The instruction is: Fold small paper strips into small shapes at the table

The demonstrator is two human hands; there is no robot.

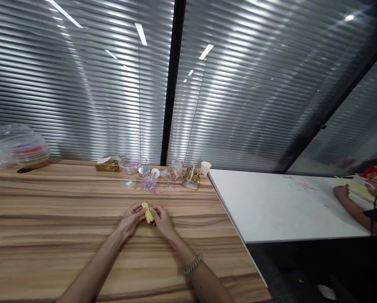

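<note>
A small yellow bundle (147, 213), folded or made of soft-looking strips, is held just above the wood-grain table (81, 235). My left hand (132, 219) grips its left side between thumb and fingers. On the other side, the fingertips of my right hand (162, 220) pinch it, and a beaded bracelet (193, 265) circles that wrist. Exactly what kind of thing the bundle is cannot be made out. Beyond the hands lie a bag of pink and purple beads (149, 184) and loose scattered beads (166, 189).
Along the back edge stand a gold box (107, 164), a round bead tub (130, 166), a gold tissue pack (191, 178) and a paper cup (205, 168). Plastic containers (27, 147) sit far left. Right, another person's arm (355, 210) rests on a white table (270, 206).
</note>
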